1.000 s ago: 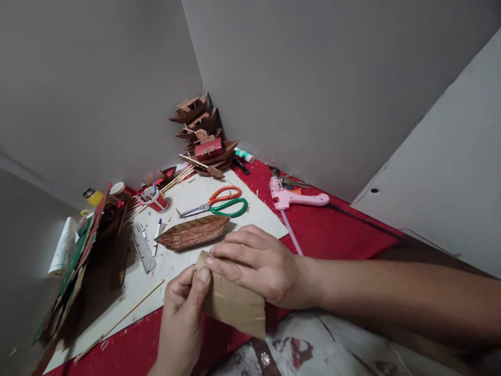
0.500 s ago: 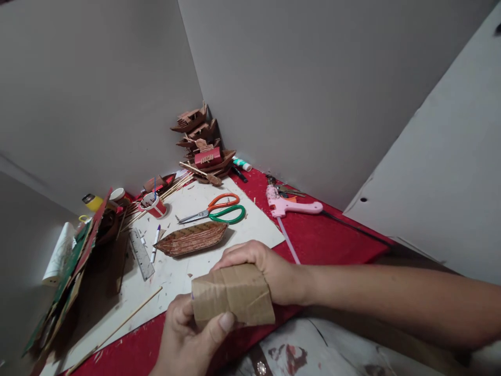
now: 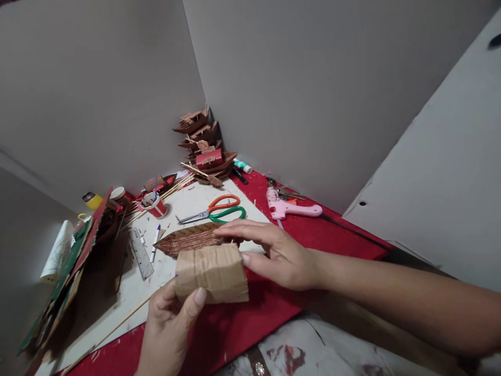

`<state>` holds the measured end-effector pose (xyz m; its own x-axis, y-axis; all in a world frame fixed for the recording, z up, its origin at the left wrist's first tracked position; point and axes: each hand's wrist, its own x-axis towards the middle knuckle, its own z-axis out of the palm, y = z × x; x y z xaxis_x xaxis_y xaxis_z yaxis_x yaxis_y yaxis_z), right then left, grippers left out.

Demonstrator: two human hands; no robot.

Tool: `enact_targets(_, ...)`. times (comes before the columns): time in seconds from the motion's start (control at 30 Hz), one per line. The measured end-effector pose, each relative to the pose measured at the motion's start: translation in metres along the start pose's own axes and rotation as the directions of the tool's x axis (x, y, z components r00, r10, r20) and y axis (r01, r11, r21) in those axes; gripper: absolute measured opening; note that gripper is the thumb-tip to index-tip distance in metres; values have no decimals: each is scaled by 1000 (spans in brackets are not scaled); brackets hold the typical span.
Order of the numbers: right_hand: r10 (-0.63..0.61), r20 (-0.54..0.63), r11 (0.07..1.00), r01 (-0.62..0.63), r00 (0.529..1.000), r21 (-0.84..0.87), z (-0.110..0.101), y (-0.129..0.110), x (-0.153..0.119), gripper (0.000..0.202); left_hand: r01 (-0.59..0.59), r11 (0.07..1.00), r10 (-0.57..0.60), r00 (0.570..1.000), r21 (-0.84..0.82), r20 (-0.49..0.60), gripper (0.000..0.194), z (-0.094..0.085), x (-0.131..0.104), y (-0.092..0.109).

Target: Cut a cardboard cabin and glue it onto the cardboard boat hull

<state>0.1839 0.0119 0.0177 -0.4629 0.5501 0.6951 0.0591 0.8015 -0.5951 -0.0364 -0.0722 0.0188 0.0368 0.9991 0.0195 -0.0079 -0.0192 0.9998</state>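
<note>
A curved piece of brown cardboard is held up over the table's near side by my left hand, thumb on its outer face and fingers mostly hidden behind. My right hand has its fingers stretched out. Its thumb is at the cardboard's right edge, and its fingertips reach to the right end of a small brown model boat hull; I cannot tell whether they touch it. Behind the hull lie scissors with one orange and one green handle.
A pink glue gun lies at the right on the red cloth. Stacked model boats fill the far corner. Leftward are a paper cup, a marker, a ruler, a thin stick and leaning cardboard sheets.
My right hand has let go of the cardboard, its fingers stretching forward toward the hull. My left hand has moved slightly left and up with the cardboard.
</note>
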Motion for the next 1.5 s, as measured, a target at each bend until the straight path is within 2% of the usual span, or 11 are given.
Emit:
enact_targets(0.1, -99, 31, 994, 97, 995, 40, -3, -4, -4, 55, -9, 1000, 9, 999, -14, -32, 24, -4, -2, 1)
enact_targets(0.27, -121, -122, 993, 122, 985, 2, -2, -12, -8, 56, -18, 999, 22, 996, 42, -88, 29, -3, -1, 1)
enact_targets(0.4, -206, -35, 974, 201, 978, -107, 10, -12, -9, 66, -53, 996, 57, 996, 67, -70, 27, 5, 1, 2)
enact_targets(0.57, -84, -52, 996, 82, 995, -40, 24, -9, -13, 42, -92, 991, 97, 994, 95, -51, 25, 12, 3, -2)
enact_targets(0.83, 25, -48, 997, -21, 999, 75, 25, -12, -13, 17, -202, 974, 212, 973, 105, -93, 19, 16, 4, -10)
enact_targets(1.03, 96, 28, 990, -98, 995, 100, 23, -7, -11, 20, -193, 952, 222, 970, 236, -104, 9, 16, 5, -7)
enact_targets(1.1, 105, 30, 989, -107, 994, 104, 20, -6, -9, 21, -260, 925, 316, 932, 278, -180, 21, 15, 6, -8)
enact_targets(1.17, 114, 30, 987, -116, 993, 115, 17, -6, -6, 20, -375, 869, 459, 854, 323, -246, 50, 12, 7, -9)
enact_targets(1.23, 114, 51, 982, -120, 992, 146, 15, -7, -4, 20, -433, 801, 537, 824, 414, -179, 65, 8, 8, -8)
enact_targets(1.37, 105, 114, 974, -125, 988, 188, 15, -8, -3, 19, -417, 710, 458, 885, 567, 78, 31, 5, 7, 3)
enact_targets(1.5, 35, 133, 983, -58, 991, 175, 17, -7, -5, 17, -435, 655, 488, 868, 617, 94, 18, 5, 5, 8)
